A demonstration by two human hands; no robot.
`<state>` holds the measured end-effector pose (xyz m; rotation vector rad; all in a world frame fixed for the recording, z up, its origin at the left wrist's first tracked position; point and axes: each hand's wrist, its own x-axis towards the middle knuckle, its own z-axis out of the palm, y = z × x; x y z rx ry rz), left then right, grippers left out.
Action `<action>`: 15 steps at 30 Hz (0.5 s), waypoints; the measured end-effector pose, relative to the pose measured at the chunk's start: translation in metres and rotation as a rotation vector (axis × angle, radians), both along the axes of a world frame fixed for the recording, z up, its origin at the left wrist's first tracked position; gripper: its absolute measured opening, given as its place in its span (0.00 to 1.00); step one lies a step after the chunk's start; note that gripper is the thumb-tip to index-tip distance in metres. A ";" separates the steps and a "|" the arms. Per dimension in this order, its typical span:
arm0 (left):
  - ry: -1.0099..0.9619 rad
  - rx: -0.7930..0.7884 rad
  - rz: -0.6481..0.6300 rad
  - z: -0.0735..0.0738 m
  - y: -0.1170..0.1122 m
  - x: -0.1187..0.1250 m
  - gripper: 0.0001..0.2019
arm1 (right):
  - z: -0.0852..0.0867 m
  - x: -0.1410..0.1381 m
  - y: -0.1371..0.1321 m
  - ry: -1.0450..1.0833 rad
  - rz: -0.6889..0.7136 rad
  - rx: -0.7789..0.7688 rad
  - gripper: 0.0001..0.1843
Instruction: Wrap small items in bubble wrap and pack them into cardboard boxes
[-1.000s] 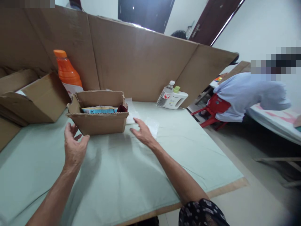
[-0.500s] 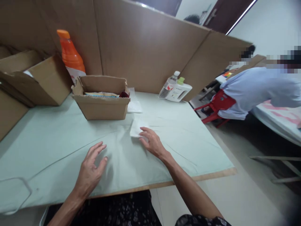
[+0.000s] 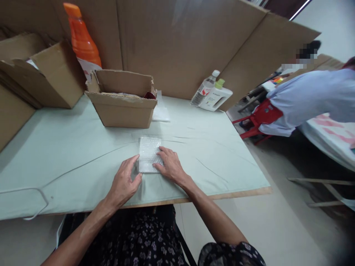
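Note:
A small rectangular bubble wrap pouch (image 3: 149, 155) lies flat on the pale green tablecloth in front of me. My right hand (image 3: 170, 164) rests on its right side, fingers spread over the bubbles. At the left edge of the pouch is my left hand (image 3: 126, 181), with the thumb and fingers apart around its lower left corner; whether the fingertips touch the plastic is hard to tell. Just behind the pouch stands an open cardboard box (image 3: 126, 112) with some packets inside, mostly hidden by its front wall.
Another clear plastic sheet (image 3: 161, 113) lies beside the box. An orange bottle (image 3: 84, 46) and more cardboard boxes (image 3: 59, 74) stand left. At the back right are a water bottle (image 3: 204, 90) and a white jug (image 3: 215, 99). A white cable (image 3: 41, 194) crosses the left front. A person (image 3: 313, 96) sits right.
The pouch has moved left and nearer to me, with my right hand on it. My left hand has come right to the pouch's left edge. The camera view has tilted down.

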<state>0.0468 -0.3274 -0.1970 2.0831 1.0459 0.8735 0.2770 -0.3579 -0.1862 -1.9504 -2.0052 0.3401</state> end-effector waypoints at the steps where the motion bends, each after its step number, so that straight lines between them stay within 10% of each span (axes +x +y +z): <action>1: 0.001 0.003 0.012 0.000 0.000 -0.001 0.26 | -0.001 -0.002 -0.001 0.018 -0.004 0.032 0.14; 8: -0.001 0.081 -0.039 0.014 -0.009 -0.012 0.32 | 0.018 -0.013 -0.036 0.276 0.182 0.232 0.02; 15: 0.016 -0.002 -0.117 0.013 -0.033 -0.024 0.22 | 0.020 -0.025 -0.073 0.451 0.111 0.073 0.06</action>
